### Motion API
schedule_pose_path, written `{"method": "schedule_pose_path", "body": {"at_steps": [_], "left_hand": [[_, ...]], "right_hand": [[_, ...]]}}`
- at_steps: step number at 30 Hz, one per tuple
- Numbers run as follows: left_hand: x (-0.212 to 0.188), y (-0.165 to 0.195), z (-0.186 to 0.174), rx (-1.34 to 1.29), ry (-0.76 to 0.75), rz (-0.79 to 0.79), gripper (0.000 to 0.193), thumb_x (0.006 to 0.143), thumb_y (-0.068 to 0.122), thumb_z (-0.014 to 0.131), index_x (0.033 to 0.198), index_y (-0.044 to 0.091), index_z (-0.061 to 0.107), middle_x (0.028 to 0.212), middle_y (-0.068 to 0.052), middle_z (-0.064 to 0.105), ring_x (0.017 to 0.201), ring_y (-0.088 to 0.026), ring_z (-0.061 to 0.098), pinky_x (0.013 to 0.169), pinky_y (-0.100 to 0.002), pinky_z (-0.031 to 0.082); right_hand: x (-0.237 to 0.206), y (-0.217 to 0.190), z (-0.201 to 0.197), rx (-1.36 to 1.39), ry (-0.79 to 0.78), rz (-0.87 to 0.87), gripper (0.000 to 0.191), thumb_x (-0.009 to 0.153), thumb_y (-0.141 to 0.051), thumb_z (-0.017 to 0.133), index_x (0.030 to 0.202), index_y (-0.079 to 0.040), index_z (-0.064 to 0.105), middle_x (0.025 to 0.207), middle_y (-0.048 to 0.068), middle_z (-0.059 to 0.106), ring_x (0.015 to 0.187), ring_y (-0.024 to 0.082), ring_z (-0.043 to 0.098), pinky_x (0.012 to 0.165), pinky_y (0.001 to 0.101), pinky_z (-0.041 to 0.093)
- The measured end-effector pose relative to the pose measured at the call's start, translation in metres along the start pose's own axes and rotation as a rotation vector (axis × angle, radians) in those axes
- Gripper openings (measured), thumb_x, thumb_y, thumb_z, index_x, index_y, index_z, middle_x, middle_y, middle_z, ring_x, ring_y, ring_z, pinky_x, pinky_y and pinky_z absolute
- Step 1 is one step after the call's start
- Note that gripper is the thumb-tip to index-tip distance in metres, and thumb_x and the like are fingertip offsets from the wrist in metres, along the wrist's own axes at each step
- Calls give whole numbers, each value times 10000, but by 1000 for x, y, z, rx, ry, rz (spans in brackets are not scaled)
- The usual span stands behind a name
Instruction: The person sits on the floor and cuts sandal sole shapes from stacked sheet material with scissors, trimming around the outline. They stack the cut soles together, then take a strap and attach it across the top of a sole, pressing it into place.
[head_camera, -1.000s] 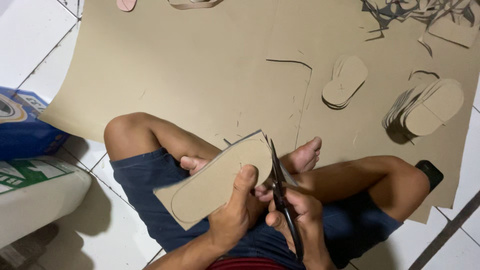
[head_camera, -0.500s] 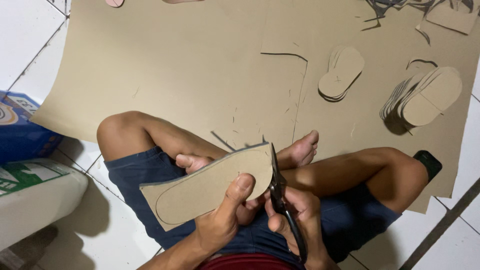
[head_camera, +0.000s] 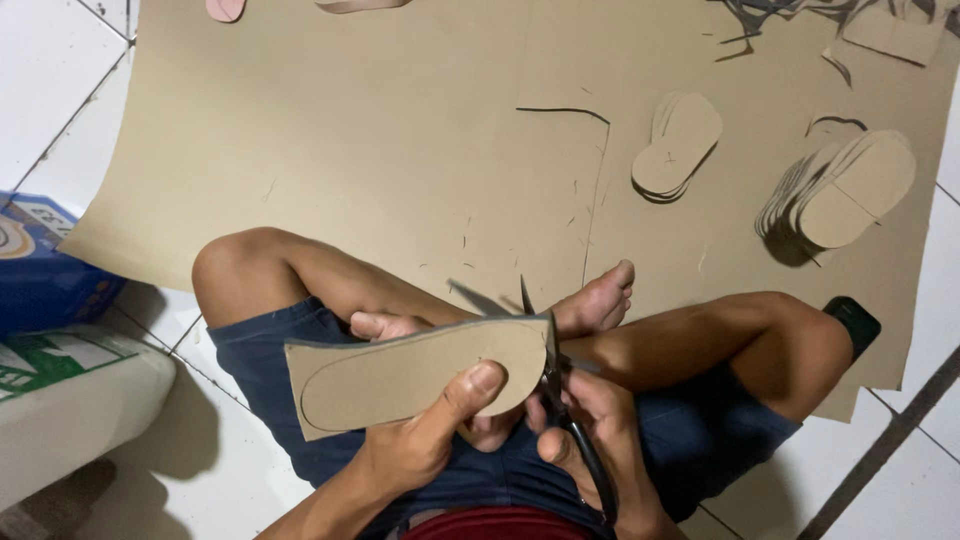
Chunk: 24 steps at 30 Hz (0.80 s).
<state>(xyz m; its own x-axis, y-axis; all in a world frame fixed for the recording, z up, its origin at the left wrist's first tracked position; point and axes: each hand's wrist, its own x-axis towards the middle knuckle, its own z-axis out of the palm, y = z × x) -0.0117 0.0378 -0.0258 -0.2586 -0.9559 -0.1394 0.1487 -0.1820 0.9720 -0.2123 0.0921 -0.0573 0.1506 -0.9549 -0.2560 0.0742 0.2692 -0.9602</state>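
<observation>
I sit cross-legged on the floor. My left hand (head_camera: 420, 435) grips a brown cardboard piece (head_camera: 400, 375) with a sole outline drawn on it, thumb pressed on its right end. My right hand (head_camera: 590, 425) is closed on the handles of black scissors (head_camera: 550, 375), whose blades bite into the piece's right edge, tips pointing up. The piece lies nearly level above my lap and bare feet.
A large brown cardboard sheet (head_camera: 400, 150) covers the tiled floor ahead. Two stacks of cut soles (head_camera: 680, 145) (head_camera: 850, 190) lie on it at the right, with trimmings (head_camera: 760, 25) at the top. A dark phone (head_camera: 852, 322) sits by my right knee. Blue and white packages (head_camera: 50, 330) stand left.
The cardboard piece has turned counter-clockwise from a slant to nearly level, and the scissors have worked further along its right end.
</observation>
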Motion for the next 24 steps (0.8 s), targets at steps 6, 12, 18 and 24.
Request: {"method": "schedule_pose_path", "body": {"at_steps": [6,12,18,24], "left_hand": [[7,5,-11,-2,-39,-142,247,964,194,671,1042,-18,772,733,-32,703,648,-115,638,548,-253,489],[13,13,-25,22,-179,-190,244,965,213,676,1015,-3,778,727,-29,714,610,-97,629,503,-249,485],[26,24,-34,71,-207,-191,193,905,163,740,995,-5,768,692,-25,692,522,-92,592,433,-251,447],[33,33,-40,99,-276,-250,173,863,128,760,973,-1,789,644,-28,671,493,-96,570,413,-253,430]], "right_hand": [[2,-2,1,-55,-13,77,779,754,-773,716,897,-8,671,716,-28,544,641,70,478,574,221,352],[0,0,-2,-21,-35,-22,779,819,-791,688,1013,-38,647,836,-53,566,751,53,508,643,212,407],[-1,-1,-2,-32,-43,175,796,668,-786,751,847,-16,650,731,-2,562,645,105,499,569,254,376],[0,-3,-3,-32,-79,-2,780,785,-800,720,917,-35,639,821,-61,523,729,56,458,625,222,356]]}}
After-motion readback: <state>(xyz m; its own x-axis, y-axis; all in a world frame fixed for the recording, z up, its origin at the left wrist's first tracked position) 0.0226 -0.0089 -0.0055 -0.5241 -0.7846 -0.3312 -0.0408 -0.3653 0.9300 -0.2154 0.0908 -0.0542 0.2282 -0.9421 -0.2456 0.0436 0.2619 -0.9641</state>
